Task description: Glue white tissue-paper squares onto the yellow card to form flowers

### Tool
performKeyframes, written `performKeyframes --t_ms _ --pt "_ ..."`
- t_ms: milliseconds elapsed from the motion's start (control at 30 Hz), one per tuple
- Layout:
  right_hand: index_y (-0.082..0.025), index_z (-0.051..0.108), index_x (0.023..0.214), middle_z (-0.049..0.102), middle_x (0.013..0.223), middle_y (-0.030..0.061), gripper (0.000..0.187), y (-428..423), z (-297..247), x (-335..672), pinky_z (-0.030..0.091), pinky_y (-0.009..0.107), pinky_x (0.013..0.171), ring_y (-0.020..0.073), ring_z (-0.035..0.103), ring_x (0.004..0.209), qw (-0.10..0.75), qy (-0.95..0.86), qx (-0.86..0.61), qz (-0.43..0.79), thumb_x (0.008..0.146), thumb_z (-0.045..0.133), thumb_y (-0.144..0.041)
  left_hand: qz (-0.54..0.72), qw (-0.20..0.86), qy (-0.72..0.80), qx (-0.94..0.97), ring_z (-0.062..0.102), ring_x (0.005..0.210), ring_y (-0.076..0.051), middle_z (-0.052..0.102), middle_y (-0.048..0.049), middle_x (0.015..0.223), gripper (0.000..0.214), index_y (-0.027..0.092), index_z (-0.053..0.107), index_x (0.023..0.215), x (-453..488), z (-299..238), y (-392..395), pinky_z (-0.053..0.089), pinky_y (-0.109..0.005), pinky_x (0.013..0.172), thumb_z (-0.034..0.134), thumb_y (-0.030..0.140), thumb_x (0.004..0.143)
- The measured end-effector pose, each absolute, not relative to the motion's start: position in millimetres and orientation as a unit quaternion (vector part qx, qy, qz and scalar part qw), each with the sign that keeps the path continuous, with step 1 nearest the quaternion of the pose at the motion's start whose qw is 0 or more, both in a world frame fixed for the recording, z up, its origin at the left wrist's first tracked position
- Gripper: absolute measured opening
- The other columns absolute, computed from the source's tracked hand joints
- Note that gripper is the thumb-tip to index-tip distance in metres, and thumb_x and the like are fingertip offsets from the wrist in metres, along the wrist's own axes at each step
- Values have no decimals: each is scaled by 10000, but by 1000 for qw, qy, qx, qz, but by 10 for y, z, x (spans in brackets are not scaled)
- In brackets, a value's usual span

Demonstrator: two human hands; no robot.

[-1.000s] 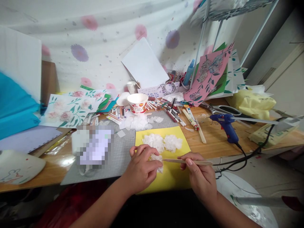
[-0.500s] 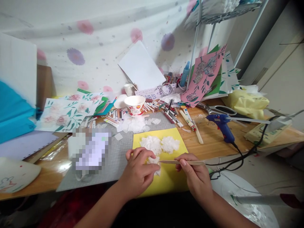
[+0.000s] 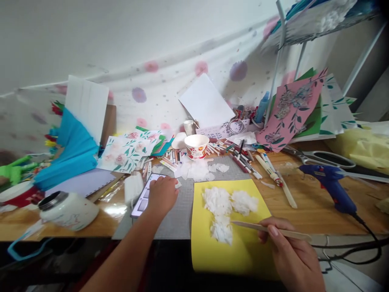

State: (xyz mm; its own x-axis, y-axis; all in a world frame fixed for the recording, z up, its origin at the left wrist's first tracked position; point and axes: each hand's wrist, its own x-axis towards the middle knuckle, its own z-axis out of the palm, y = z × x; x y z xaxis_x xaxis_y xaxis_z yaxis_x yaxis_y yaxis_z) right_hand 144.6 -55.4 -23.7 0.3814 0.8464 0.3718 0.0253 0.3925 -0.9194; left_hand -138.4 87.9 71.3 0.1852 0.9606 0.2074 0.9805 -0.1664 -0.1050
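A wooden craft stick (image 3: 249, 225) lies in the closed fingers of my right hand (image 3: 293, 247), its pointed tip beside the lowest of three crumpled white tissue clusters (image 3: 221, 230). The other two clusters, one at left (image 3: 217, 200) and one at right (image 3: 244, 202), sit above it on a yellow sheet (image 3: 203, 255). My left hand (image 3: 162, 196) is over the right edge of a phone (image 3: 142, 203), fingers spread a little and bent down. Whether they touch the screen I cannot tell. A small white tissue piece (image 3: 178, 184) lies by this hand.
Behind the yellow sheet stand a paper bowl (image 3: 197, 147) and loose tissue pieces (image 3: 194, 170) on the grey cutting mat (image 3: 178, 219). Markers (image 3: 241, 160) lie scattered. At right are a blue glue gun (image 3: 330, 182) and scissors (image 3: 322, 158); a white jar (image 3: 69, 211) lies at left.
My left hand has left the lowest tissue cluster and moved left to the phone. My right hand still holds the craft stick near that cluster. The camera view has turned left.
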Motion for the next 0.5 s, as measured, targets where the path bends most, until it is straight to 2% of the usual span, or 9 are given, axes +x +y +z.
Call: performKeyframes --t_ms 200,367,500 --pt "-203 728 862 668 760 61 213 -570 -268 1458 531 274 579 185 611 661 679 -462 -486 299 913 630 -385 19 104 -628 -771 606 996 -328 733 -127 887 242 169 715 799 -1281 672 993 336 -481 871 491 86 838" --pt "-205 743 877 677 750 67 209 -561 -277 1478 537 278 545 192 624 635 688 -466 -473 294 903 641 -385 21 111 -620 -776 595 1011 -336 721 -157 915 248 153 706 825 -1280 699 992 318 -483 873 468 91 848" --pt "-210 749 877 679 707 54 200 -539 -264 1485 539 252 550 180 628 624 677 -493 -467 286 917 625 -361 8 111 -631 -768 619 934 -312 721 -114 838 214 175 690 885 -1283 733 1021 333 -484 855 478 150 877"
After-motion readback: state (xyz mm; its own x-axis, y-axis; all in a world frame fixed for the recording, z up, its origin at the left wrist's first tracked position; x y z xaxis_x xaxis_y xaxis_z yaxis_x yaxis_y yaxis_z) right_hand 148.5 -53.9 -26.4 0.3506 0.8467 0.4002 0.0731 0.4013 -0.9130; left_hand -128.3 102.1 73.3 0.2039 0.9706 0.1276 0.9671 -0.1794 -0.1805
